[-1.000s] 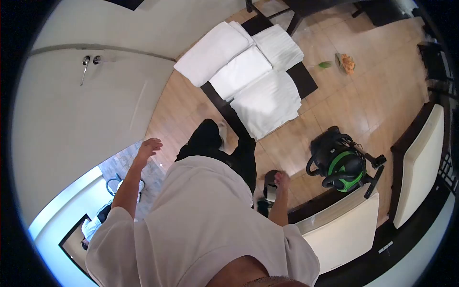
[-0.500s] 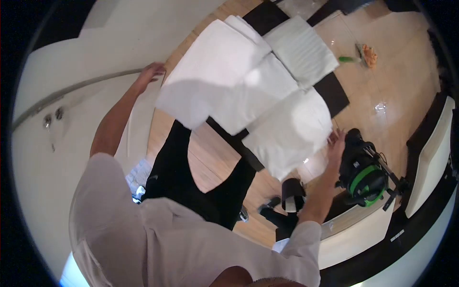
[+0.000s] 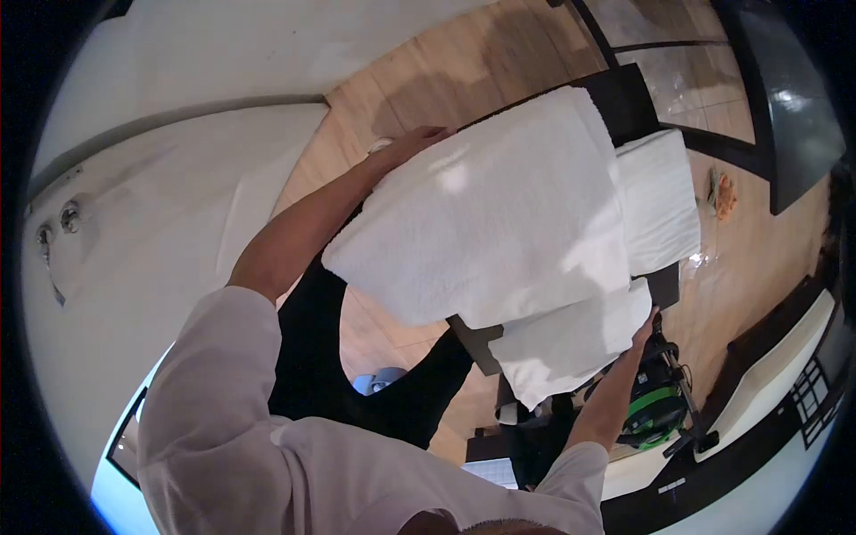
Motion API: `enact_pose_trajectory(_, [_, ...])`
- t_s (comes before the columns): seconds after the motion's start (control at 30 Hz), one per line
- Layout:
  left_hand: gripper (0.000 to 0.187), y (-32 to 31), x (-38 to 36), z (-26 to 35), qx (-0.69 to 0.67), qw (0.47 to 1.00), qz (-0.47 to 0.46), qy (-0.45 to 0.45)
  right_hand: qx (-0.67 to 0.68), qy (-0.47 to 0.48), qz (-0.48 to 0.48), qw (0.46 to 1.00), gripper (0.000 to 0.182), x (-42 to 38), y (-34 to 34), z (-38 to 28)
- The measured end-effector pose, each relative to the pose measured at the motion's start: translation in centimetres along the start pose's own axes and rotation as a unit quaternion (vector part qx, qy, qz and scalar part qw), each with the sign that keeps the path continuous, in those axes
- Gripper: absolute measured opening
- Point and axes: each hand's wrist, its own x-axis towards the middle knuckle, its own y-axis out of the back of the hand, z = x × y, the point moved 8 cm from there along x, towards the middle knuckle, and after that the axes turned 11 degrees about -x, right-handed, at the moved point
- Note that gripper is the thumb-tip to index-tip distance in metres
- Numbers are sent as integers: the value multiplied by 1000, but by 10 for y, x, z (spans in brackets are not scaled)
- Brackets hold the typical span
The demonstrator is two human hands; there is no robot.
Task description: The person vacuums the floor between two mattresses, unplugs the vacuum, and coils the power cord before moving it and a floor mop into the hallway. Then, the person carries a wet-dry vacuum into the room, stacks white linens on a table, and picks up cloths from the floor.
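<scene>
A large white towel [image 3: 499,205] lies across a long dark bench [image 3: 626,94]. My left hand [image 3: 419,143] is at its far left edge, fingers curled on the border and partly hidden. A smaller white towel [image 3: 580,339] shows below the large one, its near corner hanging over the bench side. Against this towel's right edge is my right hand [image 3: 644,332]; most of its fingers are hard to make out. Another folded white towel [image 3: 660,205] sits beside the large one, farther from my body.
A pale wall [image 3: 160,205] with metal fittings rises at the left. Beyond my right hand stands a black and green vacuum cleaner [image 3: 655,415]. A small orange and green item [image 3: 722,193] is on the wooden floor [image 3: 446,71], and a dark-framed glass panel [image 3: 691,80] is at the upper right.
My left hand has moved right, to the large towel's edge. That towel now overlaps the middle one. My right hand has shifted slightly lower, and the view has turned.
</scene>
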Motion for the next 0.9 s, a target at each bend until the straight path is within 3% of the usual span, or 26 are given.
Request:
enact_pose_trajectory(0.03, [65,-3,2,-9,-61,997,-10,41,-10,-4,5,1000,73,-1,-6,1])
enact_pose_trajectory(0.1, [63,0,4,-12,-96,995,30,19,-23,0,18,1000,72,-4,-16,2])
enact_pose_trajectory(0.17, [62,8,5,-3,56,997,41,-20,-32,8,30,999,71,-6,-20,0])
enact_pose_trajectory(0.27, [60,12,-4,-3,1,998,58,13,-44,20,47,998,70,-8,-20,1])
enact_pose_trajectory(0.37, [55,18,-23,26,-28,997,67,-8,-59,41,61,996,70,-7,-26,-5])
enact_pose_trajectory(0.4, [50,28,-21,33,41,995,86,-25,-65,49,67,994,70,-8,-30,-9])
enact_pose_trajectory(0.5, [50,45,-26,34,41,994,85,-45,-93,90,86,988,70,-14,-37,-28])
enact_pose_trajectory(0.7, [51,104,-177,8,-8,993,115,-30,-190,158,189,950,71,-50,-56,-54])
enact_pose_trajectory(0.9, [52,141,-312,-58,-78,978,193,27,-207,116,296,925,74,-81,-45,-8])
